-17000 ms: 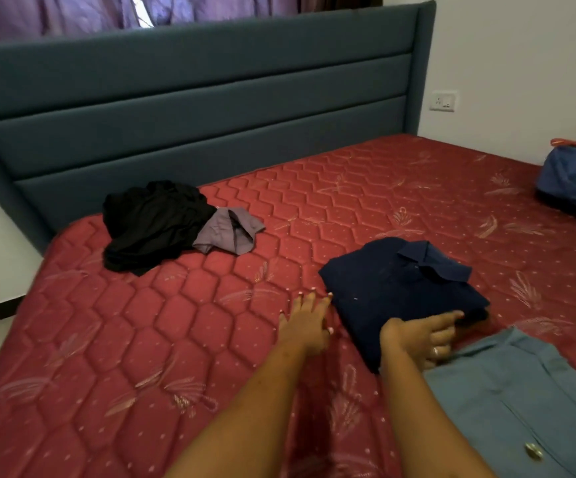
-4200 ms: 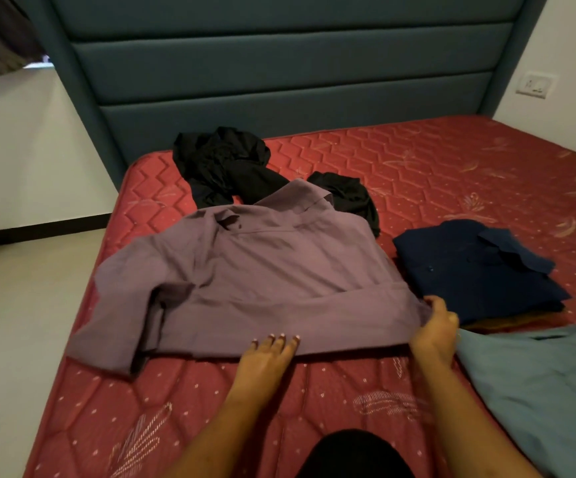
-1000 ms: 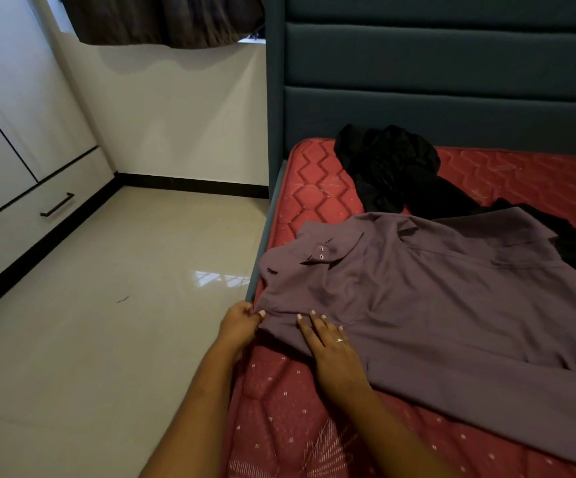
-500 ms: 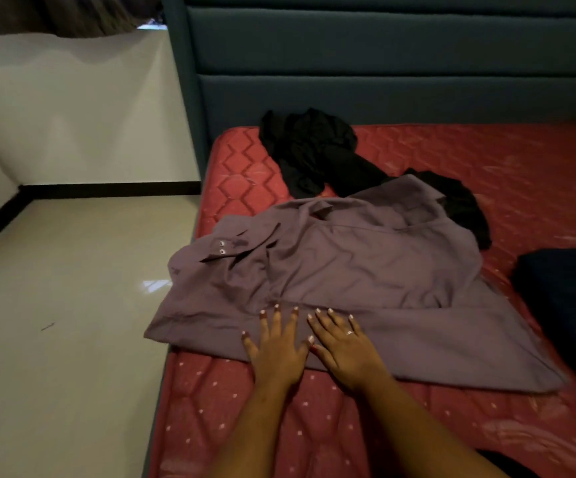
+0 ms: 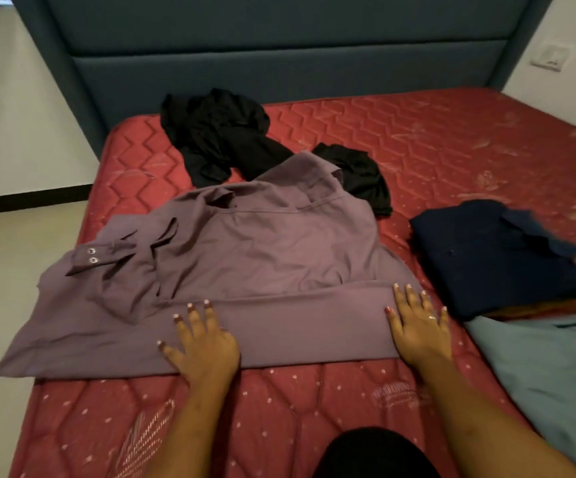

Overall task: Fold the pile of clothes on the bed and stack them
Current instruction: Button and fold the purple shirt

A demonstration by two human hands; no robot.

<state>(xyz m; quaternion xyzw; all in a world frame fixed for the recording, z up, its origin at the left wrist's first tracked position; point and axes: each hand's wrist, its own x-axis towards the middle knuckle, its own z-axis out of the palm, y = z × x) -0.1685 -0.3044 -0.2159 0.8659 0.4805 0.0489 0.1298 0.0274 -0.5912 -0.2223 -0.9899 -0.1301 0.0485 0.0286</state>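
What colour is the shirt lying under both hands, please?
Dusty purple shirt, seen in the head view.

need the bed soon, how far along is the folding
Done: the navy shirt is folded, at the right. In hand: left hand and right hand press flat on the spread purple shirt. Left: finishing it, plus the crumpled black clothes by the headboard.

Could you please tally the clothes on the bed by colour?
Purple shirt: 1
Black heap: 1
Navy folded shirt: 1
Blue-grey garment: 1
Orange edge beneath the navy one: 1
Total: 5
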